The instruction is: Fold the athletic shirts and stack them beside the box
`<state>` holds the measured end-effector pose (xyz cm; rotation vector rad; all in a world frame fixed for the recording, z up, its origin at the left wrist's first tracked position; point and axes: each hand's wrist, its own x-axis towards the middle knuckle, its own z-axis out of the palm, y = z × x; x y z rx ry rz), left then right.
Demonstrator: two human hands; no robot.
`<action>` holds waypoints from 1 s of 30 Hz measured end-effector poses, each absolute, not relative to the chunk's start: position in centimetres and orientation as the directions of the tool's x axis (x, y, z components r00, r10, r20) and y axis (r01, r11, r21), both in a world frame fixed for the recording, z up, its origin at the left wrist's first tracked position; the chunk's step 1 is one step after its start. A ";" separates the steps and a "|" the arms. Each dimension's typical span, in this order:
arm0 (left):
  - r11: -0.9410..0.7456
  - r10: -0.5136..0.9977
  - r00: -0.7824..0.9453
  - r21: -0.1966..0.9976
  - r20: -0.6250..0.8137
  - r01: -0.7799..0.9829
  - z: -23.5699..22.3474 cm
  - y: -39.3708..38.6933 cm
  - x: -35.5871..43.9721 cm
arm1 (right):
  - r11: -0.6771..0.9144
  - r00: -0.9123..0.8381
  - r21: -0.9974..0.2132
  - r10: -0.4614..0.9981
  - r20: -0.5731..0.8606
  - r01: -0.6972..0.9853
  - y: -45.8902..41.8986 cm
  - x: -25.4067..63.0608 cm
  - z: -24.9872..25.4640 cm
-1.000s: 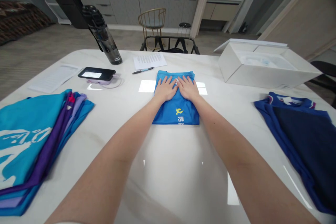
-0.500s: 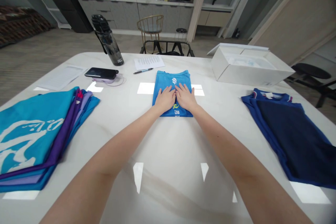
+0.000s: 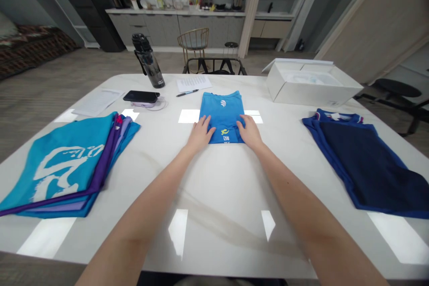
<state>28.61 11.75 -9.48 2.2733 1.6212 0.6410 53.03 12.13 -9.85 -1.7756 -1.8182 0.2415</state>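
A blue T-shirt [image 3: 222, 114], folded into a compact rectangle with a white logo and a yellow mark, lies flat on the white table. My left hand [image 3: 200, 134] rests at its left edge, fingers apart and pointing away from me. At the opposite edge my right hand [image 3: 250, 131] touches the cloth, its fingers also spread. Neither hand grasps anything. To the left lies a stack of shirts [image 3: 73, 161] in teal, purple and blue, the top one with white lettering. Dark blue folded clothes [image 3: 365, 161] lie on the right.
On the table [image 3: 228, 214] stand a dark water bottle [image 3: 149, 63] and an open white box [image 3: 311, 82]. Near the left back lie a phone [image 3: 141, 97], a pen [image 3: 187, 93], and printed papers [image 3: 194, 82]. A black chair [image 3: 214, 66] stands beyond the far edge.
My hands have moved apart from the middle of the folded T-shirt to its left and right edges. The camera view has shifted, showing the table's near edge.
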 end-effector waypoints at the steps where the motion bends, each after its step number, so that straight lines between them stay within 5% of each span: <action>1: -0.290 0.955 0.211 0.505 0.208 0.813 -9.4 11.2 28.0 | 0.064 0.108 -0.538 0.953 0.282 0.841 11.5 53.7 -9.7; 6: -0.051 0.991 -0.022 0.531 0.131 0.846 -8.8 8.5 25.6 | -0.198 0.249 -0.553 0.968 0.019 0.810 8.3 55.9 -8.2; 10: 0.017 0.999 -0.031 0.510 0.019 0.860 -8.4 7.4 25.0 | -0.239 0.195 -0.555 0.971 -0.138 0.797 6.9 55.6 -7.5; 20: 0.001 1.000 0.015 0.695 -0.018 0.719 -8.7 7.4 24.3 | -0.068 0.067 -0.864 0.997 -0.040 0.499 6.0 55.0 -9.1; 30: -0.068 0.997 0.024 0.710 0.072 0.701 -9.6 7.5 24.6 | 0.120 0.020 -0.920 0.990 0.138 0.372 5.3 53.7 -9.6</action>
